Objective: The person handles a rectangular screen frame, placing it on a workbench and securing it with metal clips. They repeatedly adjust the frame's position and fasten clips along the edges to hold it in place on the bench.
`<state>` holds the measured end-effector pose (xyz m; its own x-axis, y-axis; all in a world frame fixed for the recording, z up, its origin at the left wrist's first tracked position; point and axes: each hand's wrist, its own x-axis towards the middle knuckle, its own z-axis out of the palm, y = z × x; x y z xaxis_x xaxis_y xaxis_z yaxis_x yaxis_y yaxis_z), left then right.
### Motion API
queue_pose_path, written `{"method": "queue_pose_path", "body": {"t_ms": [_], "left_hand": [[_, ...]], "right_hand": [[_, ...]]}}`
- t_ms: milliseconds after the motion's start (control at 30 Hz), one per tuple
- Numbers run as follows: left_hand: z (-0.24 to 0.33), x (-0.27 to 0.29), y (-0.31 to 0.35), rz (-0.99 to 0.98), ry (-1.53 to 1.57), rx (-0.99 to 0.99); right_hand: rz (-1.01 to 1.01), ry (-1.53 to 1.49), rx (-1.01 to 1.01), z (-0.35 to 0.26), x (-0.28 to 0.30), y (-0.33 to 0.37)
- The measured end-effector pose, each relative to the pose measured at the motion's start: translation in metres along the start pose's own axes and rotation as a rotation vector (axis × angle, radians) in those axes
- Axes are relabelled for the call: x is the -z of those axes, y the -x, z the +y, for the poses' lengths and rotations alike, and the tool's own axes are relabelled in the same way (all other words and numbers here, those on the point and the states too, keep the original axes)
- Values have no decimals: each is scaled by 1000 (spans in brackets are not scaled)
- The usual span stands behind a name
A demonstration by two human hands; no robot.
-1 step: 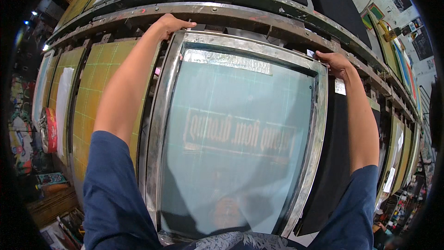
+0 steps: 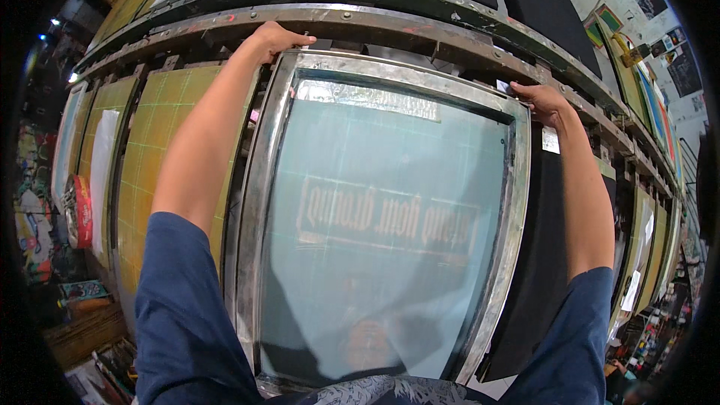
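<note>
Sitting over at the far left is a red round container (image 2: 79, 211), with a loose white sheet (image 2: 103, 172) just to the right of it. Next along are some yellow-green boards (image 2: 161, 157) with pale grid lines, partly hidden by the left arm in its dark blue sleeve (image 2: 184, 300).

That arm runs up to the left hand (image 2: 276, 40), which is right at the upper left corner of the metal frame, thumb sticking out to the right. Its fingers are mostly tucked out of sight, so honestly can't tell if it's clamped on anything.

The big metal frame (image 2: 251, 180) is smack in the middle, between both arms, near edge close to the shirt (image 2: 386, 390). Its blue-green mesh (image 2: 360, 157) has faint orange-ish lettering in a box, a rounded orange patch lower down, some shadow across it, and a strip of shiny clear tape (image 2: 367, 100) along the top. Just past the frame's far edge there's a brown metal rail (image 2: 375, 21) with bolts in it.

Right hand (image 2: 550, 103) is at the upper right corner, well apart from the left one, thumb pointing left and fingers bent down by the frame. Can't tell how tight that one is either. Beside the frame is a black board (image 2: 536, 240), and way over right, more boards with white paper (image 2: 631, 291) on one of them.
</note>
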<state>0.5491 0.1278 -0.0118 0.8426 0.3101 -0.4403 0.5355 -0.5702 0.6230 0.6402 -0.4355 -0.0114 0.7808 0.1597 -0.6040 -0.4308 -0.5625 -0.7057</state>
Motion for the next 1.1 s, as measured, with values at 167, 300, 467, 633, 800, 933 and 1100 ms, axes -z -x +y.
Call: {"method": "queue_pose_path", "body": {"t_ms": [167, 300, 467, 633, 800, 933, 1100], "left_hand": [[14, 10, 19, -141, -36, 22], [7, 1, 2, 68, -89, 40], [12, 10, 7, -161, -69, -8], [21, 10, 53, -7, 25, 93], [-42, -13, 173, 209, 280, -115], [-101, -36, 287, 101, 390, 32], [-153, -76, 352, 63, 706, 131]], "right_hand": [[203, 60, -106, -6, -7, 3], [-79, -9, 40, 2, 8, -7], [105, 50, -13, 5, 2, -5], [240, -64, -16, -12, -22, 40], [653, 402, 602, 47, -65, 137], [435, 60, 311, 89, -125, 260], [399, -381, 230, 141, -168, 298]]}}
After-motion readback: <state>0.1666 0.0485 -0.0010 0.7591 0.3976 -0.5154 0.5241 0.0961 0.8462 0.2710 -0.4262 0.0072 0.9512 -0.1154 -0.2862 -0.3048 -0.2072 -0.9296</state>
